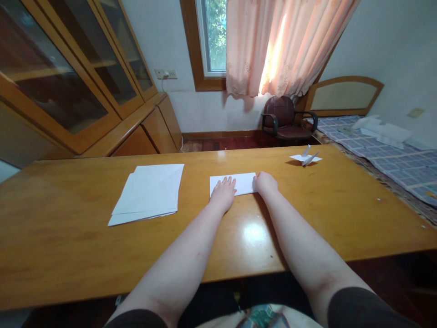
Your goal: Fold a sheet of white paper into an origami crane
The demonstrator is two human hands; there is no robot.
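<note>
A folded sheet of white paper (245,183) lies on the wooden table in front of me, its long side running left to right. My left hand (223,193) rests flat over its left part, fingers spread and pointing away from me. At the right end, my right hand (266,183) is closed, its curled fingers gripping the paper's edge; the fingertips are mostly hidden from view. To the left is a stack of white paper sheets (150,189), slightly misaligned. A folded paper figure with raised wings (306,157) stands near the far right of the table.
The table (68,255) has small white scraps at its right. Beyond it are a maroon armchair (282,111) and a curtained window. A glass-door cabinet (116,114) stands at the left, and a bed (372,141) with white pieces on it at the right.
</note>
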